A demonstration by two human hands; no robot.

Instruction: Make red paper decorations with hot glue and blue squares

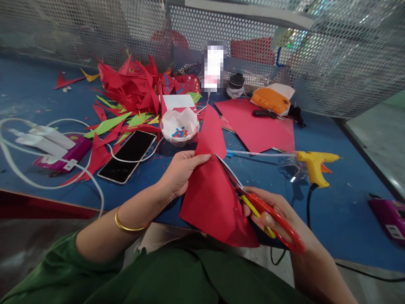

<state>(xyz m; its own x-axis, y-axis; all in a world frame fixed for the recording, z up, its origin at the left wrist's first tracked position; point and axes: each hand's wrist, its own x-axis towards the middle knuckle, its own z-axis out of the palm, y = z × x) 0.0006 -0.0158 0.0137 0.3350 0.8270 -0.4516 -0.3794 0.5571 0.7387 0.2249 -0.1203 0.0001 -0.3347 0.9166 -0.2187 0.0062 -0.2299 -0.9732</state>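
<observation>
My left hand [180, 171] pinches the left edge of a red sheet of paper [211, 198], thumb lying on top. The sheet stands out over the table's front edge, narrow at the far end and wide near me. In my right hand [278, 207] is a pair of scissors [262, 209] with red and yellow handles. Their blades reach into the right side of the sheet, with the tip close to my left thumb. How far the lower blade goes under the paper is hidden.
Behind the sheet stands a paper-lined bowl [179, 126] with small red and blue bits. Left lie a phone [128, 156], white cables and a heap of red paper scraps [133, 84]. Right are a yellow glue gun [316, 164], a larger red sheet [262, 126] and a black-handled cutter [264, 113].
</observation>
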